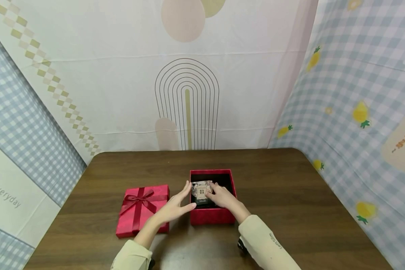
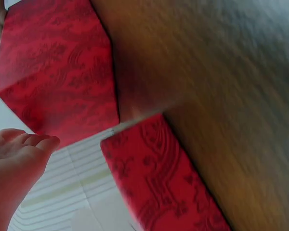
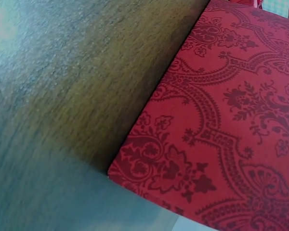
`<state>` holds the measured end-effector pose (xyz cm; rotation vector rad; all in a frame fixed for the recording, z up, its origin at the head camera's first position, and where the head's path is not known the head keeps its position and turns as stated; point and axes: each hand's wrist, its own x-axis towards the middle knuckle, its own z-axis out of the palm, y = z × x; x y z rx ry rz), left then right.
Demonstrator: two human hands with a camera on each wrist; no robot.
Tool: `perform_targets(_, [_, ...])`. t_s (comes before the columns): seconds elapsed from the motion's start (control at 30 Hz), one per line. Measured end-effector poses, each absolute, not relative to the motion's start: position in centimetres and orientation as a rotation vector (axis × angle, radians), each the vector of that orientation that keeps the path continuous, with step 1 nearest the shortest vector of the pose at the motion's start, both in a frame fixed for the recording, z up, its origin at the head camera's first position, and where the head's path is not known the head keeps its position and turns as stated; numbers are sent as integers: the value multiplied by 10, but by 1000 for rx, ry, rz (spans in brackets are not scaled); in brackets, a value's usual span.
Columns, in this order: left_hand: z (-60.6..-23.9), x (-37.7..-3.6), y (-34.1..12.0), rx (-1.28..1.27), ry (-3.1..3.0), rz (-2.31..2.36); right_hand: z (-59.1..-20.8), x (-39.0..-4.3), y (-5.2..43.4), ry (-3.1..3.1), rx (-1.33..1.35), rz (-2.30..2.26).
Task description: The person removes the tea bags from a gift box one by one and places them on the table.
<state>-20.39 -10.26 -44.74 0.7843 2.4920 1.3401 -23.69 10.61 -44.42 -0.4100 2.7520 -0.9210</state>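
A red patterned gift box (image 1: 211, 216) stands without its lid on the table, its inside dark. In it lies a small packet (image 1: 201, 190) with a printed house-like picture and a black lower part. My right hand (image 1: 222, 195) reaches over the box's right side and pinches the packet's right edge. My left hand (image 1: 175, 206) is at the box's left rim, fingers extended and thumb spread apart, holding nothing. In the left wrist view the left hand's fingers (image 2: 36, 140) are beside the red box wall (image 2: 58, 72). The right wrist view shows mostly the box's side (image 3: 221, 120).
The red lid (image 1: 151, 200) with a dark red ribbon bow lies left of the box, partly behind the left forearm. Both stand on a brown wooden table (image 1: 273, 180). Patterned cloths (image 1: 249, 93) hang behind and on both sides.
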Motion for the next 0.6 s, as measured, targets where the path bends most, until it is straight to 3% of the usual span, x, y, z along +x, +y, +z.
perform_targets(0.6, [-454, -203, -97, 786, 2498, 1352, -446, -239, 103, 2854, -576, -1039])
